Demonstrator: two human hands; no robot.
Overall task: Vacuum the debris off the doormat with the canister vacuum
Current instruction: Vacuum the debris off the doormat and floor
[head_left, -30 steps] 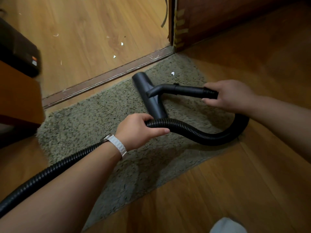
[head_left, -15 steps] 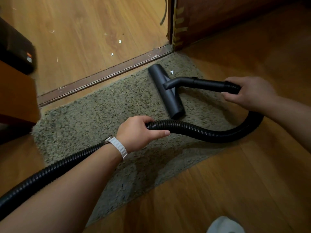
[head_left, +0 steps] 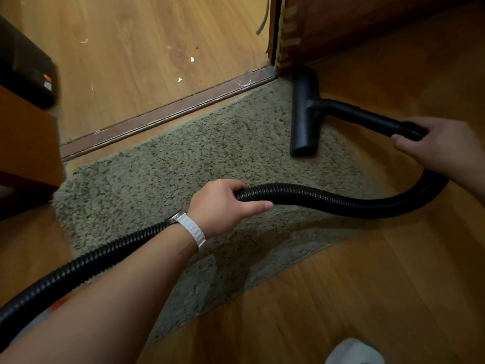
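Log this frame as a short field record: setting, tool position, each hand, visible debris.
setting: olive shag doormat on wood floor, beside a door threshold
nozzle: black floor nozzle at the mat's far right corner, near the door
right hand: grips the wand where it meets the hose
left hand: closed around the ribbed hose above the mat
debris: white flecks on the floor beyond the threshold; none clear on the mat

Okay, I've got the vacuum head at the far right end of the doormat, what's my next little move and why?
Probably draw the floor nozzle back left across the doormat. It sits at the mat's right edge by the door, and the right hand holding the wand can steer it there; most pile lies left.
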